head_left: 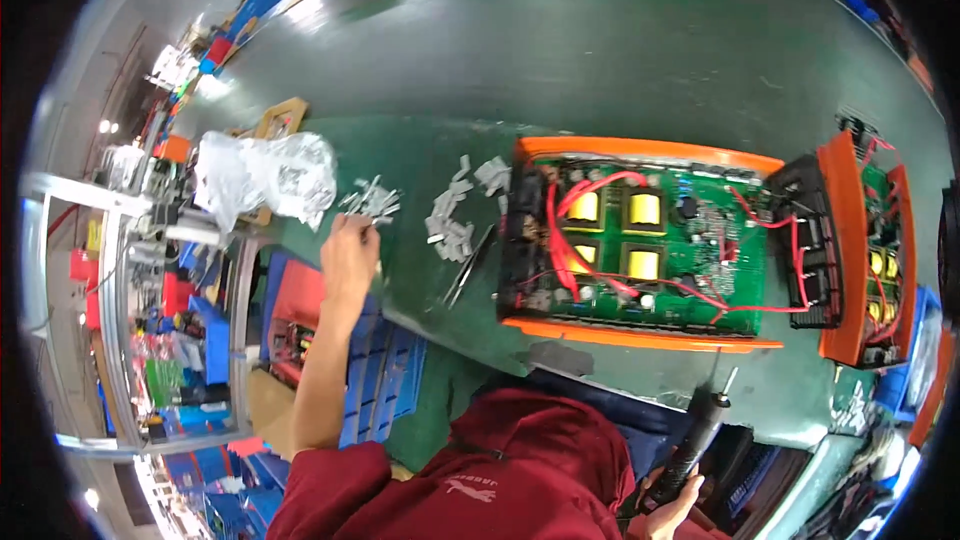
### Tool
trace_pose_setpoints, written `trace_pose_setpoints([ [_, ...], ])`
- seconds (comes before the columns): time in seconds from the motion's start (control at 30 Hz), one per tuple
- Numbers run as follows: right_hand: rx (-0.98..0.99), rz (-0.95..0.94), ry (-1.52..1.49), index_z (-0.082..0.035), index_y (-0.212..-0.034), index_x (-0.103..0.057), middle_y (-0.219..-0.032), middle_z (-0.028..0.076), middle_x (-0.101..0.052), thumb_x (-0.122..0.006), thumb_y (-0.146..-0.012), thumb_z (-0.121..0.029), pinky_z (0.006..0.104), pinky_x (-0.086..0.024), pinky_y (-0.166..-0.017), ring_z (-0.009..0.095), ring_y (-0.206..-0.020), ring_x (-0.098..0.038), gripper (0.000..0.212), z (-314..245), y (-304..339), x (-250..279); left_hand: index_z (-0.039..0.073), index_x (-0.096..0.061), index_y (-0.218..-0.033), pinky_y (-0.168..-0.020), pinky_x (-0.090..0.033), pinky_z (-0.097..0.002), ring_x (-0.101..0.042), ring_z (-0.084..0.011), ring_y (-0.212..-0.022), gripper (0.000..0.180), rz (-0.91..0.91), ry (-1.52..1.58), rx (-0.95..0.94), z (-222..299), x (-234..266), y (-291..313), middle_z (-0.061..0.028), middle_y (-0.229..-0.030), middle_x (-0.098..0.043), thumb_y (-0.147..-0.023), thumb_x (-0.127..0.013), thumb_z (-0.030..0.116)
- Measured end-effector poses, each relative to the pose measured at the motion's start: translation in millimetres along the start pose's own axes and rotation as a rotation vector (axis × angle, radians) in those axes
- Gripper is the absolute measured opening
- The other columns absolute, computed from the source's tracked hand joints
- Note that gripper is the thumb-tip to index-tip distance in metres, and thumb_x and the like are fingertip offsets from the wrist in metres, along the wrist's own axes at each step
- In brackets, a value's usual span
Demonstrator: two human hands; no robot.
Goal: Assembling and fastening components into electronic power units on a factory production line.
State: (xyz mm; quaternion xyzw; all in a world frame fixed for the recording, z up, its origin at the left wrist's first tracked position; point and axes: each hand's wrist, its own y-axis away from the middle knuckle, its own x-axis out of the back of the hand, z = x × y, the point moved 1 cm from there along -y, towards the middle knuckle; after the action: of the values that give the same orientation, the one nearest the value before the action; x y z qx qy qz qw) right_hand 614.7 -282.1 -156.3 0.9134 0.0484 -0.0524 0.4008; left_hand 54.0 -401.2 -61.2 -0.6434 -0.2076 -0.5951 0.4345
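Note:
My left hand [349,252] reaches to the near edge of a pile of small silvery metal pieces [372,200]. Its fingers are drawn together, and whatever they pinch is too small to make out. At lower right my right hand [676,512] is wrapped around the grip of a black electric screwdriver [697,432], whose bit points up and away from me. Beyond the screwdriver lies an open orange housing [650,340] with a green circuit board [690,230], yellow-wound transformers [643,265] and red wires. Tweezers [470,265] rest just left of the housing.
More small metal pieces [450,225] lie between the pile and the housing. A clear plastic bag [290,180] sits at left. A second orange unit [845,250] stands at right, joined by a black end panel [805,240]. Blue bins [375,380] are below the bench edge.

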Motion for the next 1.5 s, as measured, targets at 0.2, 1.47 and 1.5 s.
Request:
trace_pose_setpoints([
  [0.2, 0.162, -0.12, 0.172, -0.007, -0.101, -0.058, -0.069, 0.002, -0.059, -0.032, -0.104, -0.057, 0.0264, -0.039, -0.046, 0.011, -0.05, -0.049, 0.056, -30, 7, -33, 0.003, -0.065, -0.101, -0.074, -0.051, -0.0465, -0.066, -0.042, -0.083, 0.013, 0.001, 0.05, -0.014, -22, 7, -1, -0.0206, -0.093, -0.068, -0.097, -0.061, 0.014],
  [1.47, 0.297, -0.169, 0.542, -0.001, -0.13, -0.055, -0.073, 0.003, -0.06, -0.025, -0.105, -0.055, 0.0299, -0.04, -0.056, 0.011, -0.06, -0.052, 0.067, -78, 20, -31, -0.003, -0.068, -0.124, -0.084, -0.052, -0.0287, -0.065, -0.0157, -0.095, 0.03, -0.315, -0.034, -0.103, -62, 19, -53, -0.0081, -0.11, -0.071, -0.101, -0.065, 0.017],
  [1.5, 0.334, -0.187, 0.569, 0.0, -0.133, -0.054, -0.073, 0.003, -0.06, -0.025, -0.106, -0.054, 0.03, -0.04, -0.056, 0.011, -0.059, -0.051, 0.066, -80, 21, -33, -0.001, -0.068, -0.12, -0.084, -0.051, -0.0289, -0.063, -0.0144, -0.092, 0.028, -0.161, 0.016, -0.199, -60, 35, -49, -0.006, -0.104, -0.069, -0.102, -0.063, 0.019],
])
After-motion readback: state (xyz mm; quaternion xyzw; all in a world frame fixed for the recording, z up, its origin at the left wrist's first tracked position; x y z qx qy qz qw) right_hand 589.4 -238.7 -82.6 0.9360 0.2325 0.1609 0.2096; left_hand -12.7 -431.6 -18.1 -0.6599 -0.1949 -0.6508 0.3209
